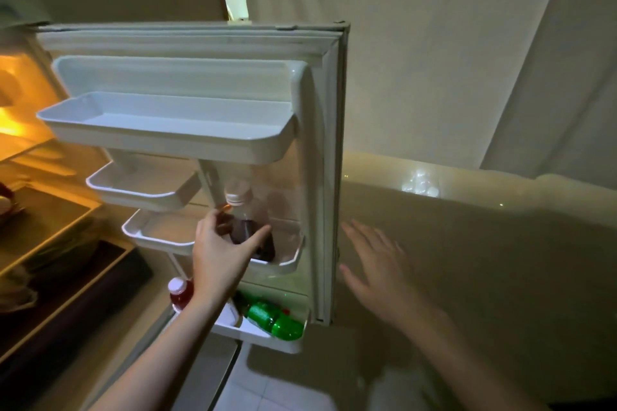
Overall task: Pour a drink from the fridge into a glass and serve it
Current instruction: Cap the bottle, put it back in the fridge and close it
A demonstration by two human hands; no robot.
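The fridge door (329, 143) stands open in front of me. A clear plastic bottle (245, 210) with a white cap and dark drink stands in the third door shelf (290, 264). My left hand (220, 253) wraps around its lower part, fingers on the left and thumb on the right. To the right of the door's edge, my right hand (377, 264) hovers with fingers spread, blurred and holding nothing. A small glinting clear object (420, 185), perhaps a glass, sits on the pale ledge at the right.
Two green bottles (277, 319) and a red-drink bottle (180, 292) lie in the bottom door shelf. The upper door shelves (167, 130) hold nothing. At the left the lit fridge interior (40, 210) shows glass shelves. White floor tiles (267, 390) lie below.
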